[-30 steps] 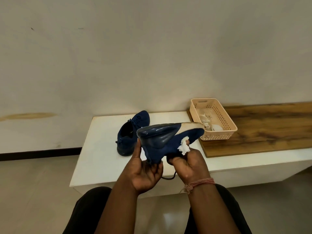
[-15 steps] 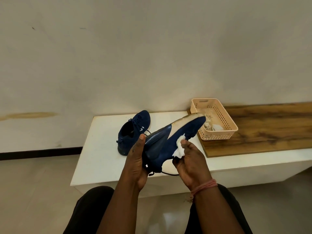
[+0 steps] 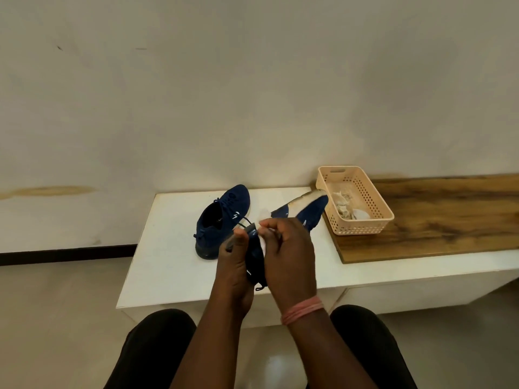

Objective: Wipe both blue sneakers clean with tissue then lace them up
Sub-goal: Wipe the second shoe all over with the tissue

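Head camera, looking down over a seated person's dark-trousered knees at a low white bench (image 3: 174, 265) set against a pale wall. Both bare hands are raised over the middle of the bench, holding one blue sneaker (image 3: 309, 213) between them, its heel end down between the palms and its toe pointing away toward 1 o'clock, the worn pale sole turned upward. The left hand (image 3: 236, 265) grips the heel end from the left, thumb pressed along it. The right hand (image 3: 289, 254), a pink thread band at its wrist, has its fingers curled against the shoe's side; a sliver of white tissue (image 3: 262, 244) shows between the hands, though how the fingers hold it cannot be told. A dark lace end dangles below the hands. The second blue sneaker (image 3: 222, 220) rests on the bench at 11 o'clock from the hands, opening facing up. At 2 o'clock a peach perforated basket (image 3: 362, 226) with crumpled tissues inside sits on a wooden board (image 3: 449, 220).
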